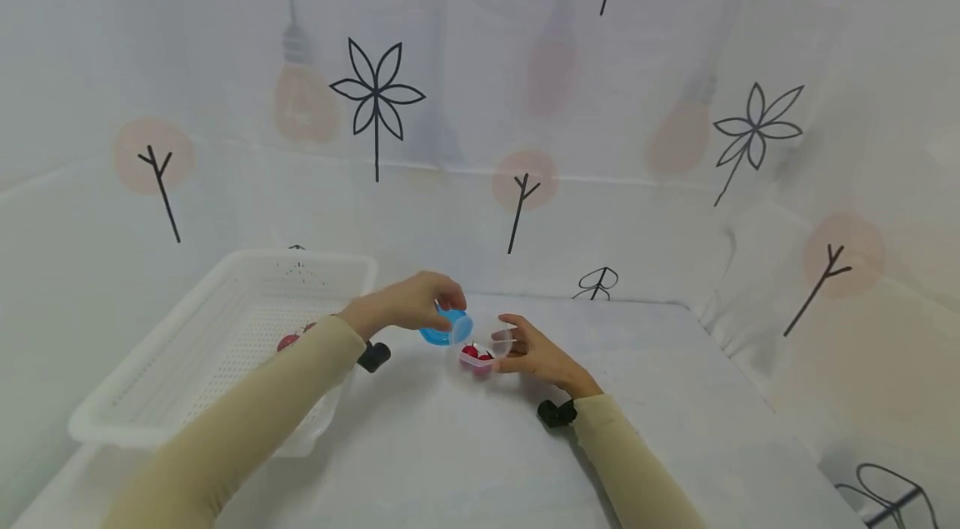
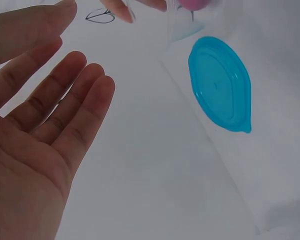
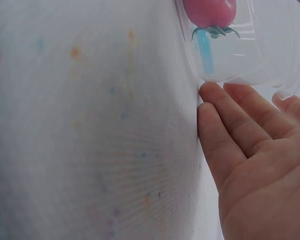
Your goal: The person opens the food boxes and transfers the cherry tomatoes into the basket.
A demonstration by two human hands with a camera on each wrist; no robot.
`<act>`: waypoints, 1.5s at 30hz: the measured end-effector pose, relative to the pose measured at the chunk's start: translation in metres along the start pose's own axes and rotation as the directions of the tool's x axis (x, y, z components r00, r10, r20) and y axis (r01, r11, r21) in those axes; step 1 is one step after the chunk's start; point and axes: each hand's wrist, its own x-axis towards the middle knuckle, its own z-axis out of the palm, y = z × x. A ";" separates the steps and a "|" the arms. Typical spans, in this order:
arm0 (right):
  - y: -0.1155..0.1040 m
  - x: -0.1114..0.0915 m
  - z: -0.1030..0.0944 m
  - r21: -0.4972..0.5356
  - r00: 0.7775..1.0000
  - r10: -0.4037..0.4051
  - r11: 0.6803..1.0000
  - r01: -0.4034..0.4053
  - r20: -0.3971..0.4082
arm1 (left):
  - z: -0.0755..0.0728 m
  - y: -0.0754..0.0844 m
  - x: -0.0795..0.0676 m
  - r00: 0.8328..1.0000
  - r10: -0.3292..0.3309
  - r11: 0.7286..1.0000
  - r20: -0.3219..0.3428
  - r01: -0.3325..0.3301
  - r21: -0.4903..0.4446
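Observation:
A small clear plastic container (image 1: 502,343) with red cherry tomatoes (image 1: 469,351) in it stands on the white table. My right hand (image 1: 536,354) holds it from the right, thumb on the near side and fingers on the far side. In the right wrist view one tomato (image 3: 210,12) with a green calyx shows through the wall, fingertips right at the container. Just left of the container lies a blue lid (image 2: 217,85), flat on the table. Over that lid hovers my left hand (image 1: 416,300), its fingers loosely bent and nothing in the palm.
A large white perforated basket (image 1: 112,431) stands at the left, with several cherry tomatoes (image 1: 288,341) inside, partly behind my left forearm. A white cloth printed with plants hangs behind the table. Black wrist devices (image 1: 557,413) sit on both wrists.

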 end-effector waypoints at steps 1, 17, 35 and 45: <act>0.000 0.000 0.000 0.001 1.000 -0.005 1.000 0.005 0.001 | 0.003 0.001 0.003 1.000 0.002 1.000 0.012 -0.002 0.005; 0.004 -0.001 -0.004 0.014 0.999 -0.043 0.999 0.043 0.026 | 0.046 0.011 0.040 0.985 -0.028 0.999 0.168 0.020 0.050; 0.001 -0.003 -0.004 0.035 0.997 -0.057 0.998 0.055 0.050 | 0.075 0.003 0.065 0.974 -0.048 0.997 0.221 0.035 0.065; 0.000 -0.006 -0.004 0.047 0.997 -0.068 0.997 0.066 0.042 | 0.084 0.007 0.068 0.972 -0.026 0.997 0.235 0.008 0.077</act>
